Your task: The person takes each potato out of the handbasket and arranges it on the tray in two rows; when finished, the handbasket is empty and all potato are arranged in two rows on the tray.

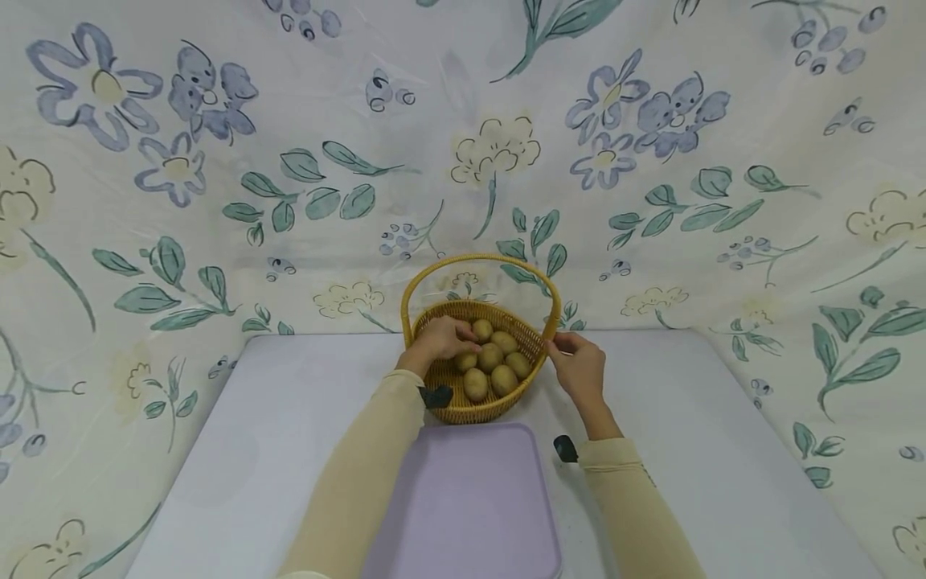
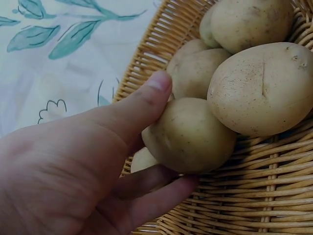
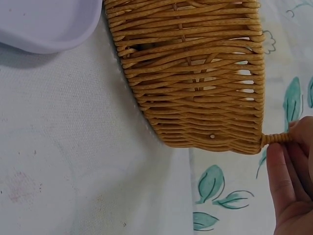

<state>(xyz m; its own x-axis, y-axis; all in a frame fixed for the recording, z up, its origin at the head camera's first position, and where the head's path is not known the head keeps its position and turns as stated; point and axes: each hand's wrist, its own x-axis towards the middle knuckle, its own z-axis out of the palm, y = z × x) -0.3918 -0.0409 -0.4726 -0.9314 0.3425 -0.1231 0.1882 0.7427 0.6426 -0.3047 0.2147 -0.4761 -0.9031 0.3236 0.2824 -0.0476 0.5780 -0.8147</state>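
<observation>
A wicker basket (image 1: 472, 414) with a tall arched handle (image 1: 481, 258) holds several potatoes (image 1: 504, 380). My left hand (image 1: 440, 341) reaches over its left rim. In the left wrist view, thumb and fingers grip one potato (image 2: 190, 137), the thumb against its upper side and the fingertips beneath. Other potatoes press close around it, and part of my fingers is hidden behind it. At the basket's right side, my right hand (image 1: 581, 371) pinches the base of the handle, where the right wrist view shows the wrapped handle (image 3: 277, 139) between thumb and fingers.
A shallow lilac tray (image 1: 470, 498) lies in front of the basket on the white table (image 1: 289, 402), partly covered by my left sleeve. Behind the table hangs a floral cloth (image 1: 419, 161). Dark camera pieces (image 1: 566, 449) stick out at both wrists.
</observation>
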